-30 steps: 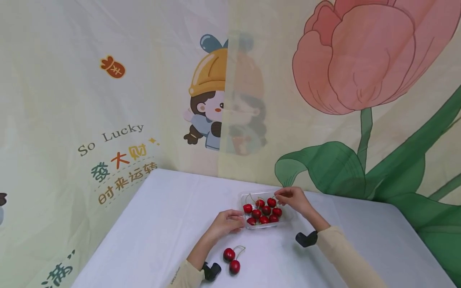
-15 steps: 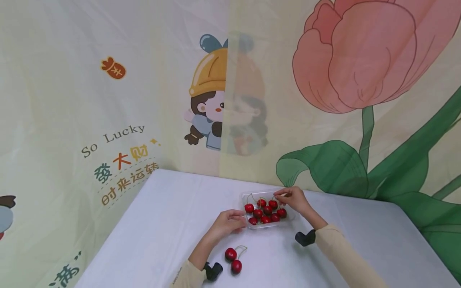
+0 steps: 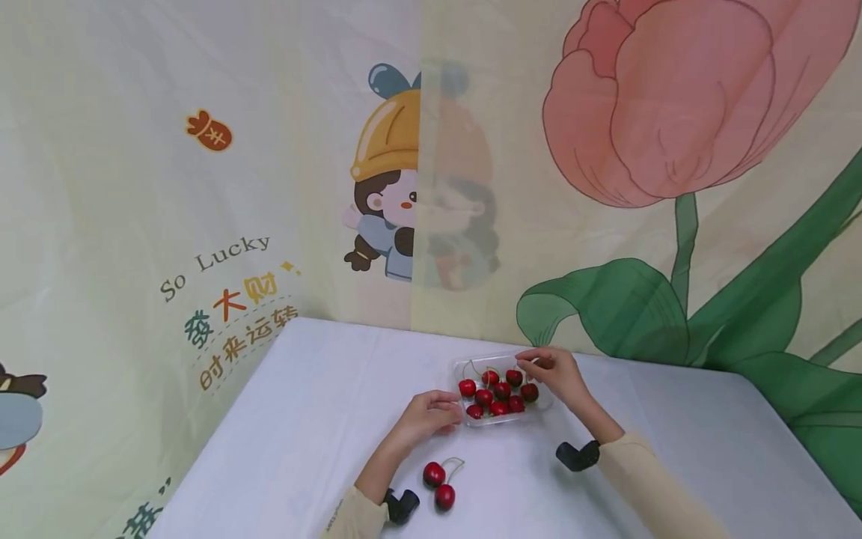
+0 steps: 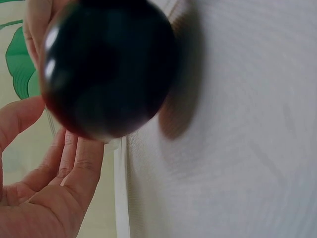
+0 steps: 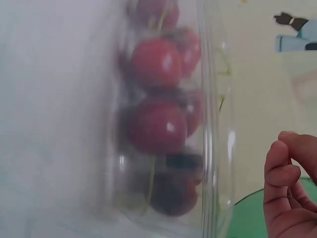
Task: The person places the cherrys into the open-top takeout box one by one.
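A clear plastic box holds several red cherries. My left hand is at its left end, fingertips right at the wall; in the left wrist view its fingers are extended, with the thumb apart. Over the back right of the box is my right hand. Its thumb and fingertip meet in the right wrist view; I cannot tell whether a thin stem is between them. Two cherries with stems lie on the table in front, and one cherry looms large in the left wrist view.
The white table runs back to a printed cloth hung behind it. Small black devices are strapped to both wrists. Cherries inside the box show blurred through its clear wall in the right wrist view.
The right hand has shifted slightly right and back, and a cherry beneath it now sits farther right in the box. The left hand stays at the box's left end.
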### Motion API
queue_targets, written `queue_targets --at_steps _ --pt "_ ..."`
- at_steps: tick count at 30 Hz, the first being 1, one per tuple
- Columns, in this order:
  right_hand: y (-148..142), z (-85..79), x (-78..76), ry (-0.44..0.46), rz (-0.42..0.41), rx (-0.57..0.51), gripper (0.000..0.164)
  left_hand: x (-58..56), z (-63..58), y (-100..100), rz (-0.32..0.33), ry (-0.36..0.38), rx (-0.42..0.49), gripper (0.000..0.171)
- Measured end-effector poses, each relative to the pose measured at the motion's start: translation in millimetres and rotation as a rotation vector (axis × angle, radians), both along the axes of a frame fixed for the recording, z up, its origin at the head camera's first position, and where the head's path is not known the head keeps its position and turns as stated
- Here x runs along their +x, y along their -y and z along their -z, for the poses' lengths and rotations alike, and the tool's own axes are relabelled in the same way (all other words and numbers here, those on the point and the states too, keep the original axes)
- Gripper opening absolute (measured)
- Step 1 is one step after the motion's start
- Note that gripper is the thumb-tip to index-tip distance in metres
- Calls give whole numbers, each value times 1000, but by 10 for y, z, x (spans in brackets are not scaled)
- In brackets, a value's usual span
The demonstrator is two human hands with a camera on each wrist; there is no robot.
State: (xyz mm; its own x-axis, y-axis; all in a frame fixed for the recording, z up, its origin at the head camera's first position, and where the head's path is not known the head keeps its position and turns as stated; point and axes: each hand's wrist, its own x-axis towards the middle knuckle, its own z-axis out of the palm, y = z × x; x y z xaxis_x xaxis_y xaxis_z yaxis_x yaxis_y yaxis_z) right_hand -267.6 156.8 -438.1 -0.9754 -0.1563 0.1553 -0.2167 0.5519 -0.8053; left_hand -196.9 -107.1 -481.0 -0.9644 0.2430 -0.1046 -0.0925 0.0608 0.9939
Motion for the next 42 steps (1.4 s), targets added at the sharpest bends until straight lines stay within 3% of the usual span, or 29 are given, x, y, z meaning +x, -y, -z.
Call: queue_targets --at_steps 9,12,16,19,29,42 --pt "120 -97 503 60 -108 -102 22 -57 8 2 3 17 -7 37" --pt "161 -80 597 126 -217 -103 25 -70 24 8 -3 23 -14 37" --pt "246 47 655 268 -439 -97 28 -80 16 12 -8 27 -29 38" --pt "317 177 655 344 -520 -83 25 -73 1 11 -9 24 -34 39" --pt "562 369 724 460 -524 -61 17 -88 -24 -4 8 17 -9 40" --pt "707 421 782 479 -522 -137 16 -71 -8 -2 11 16 -18 43"
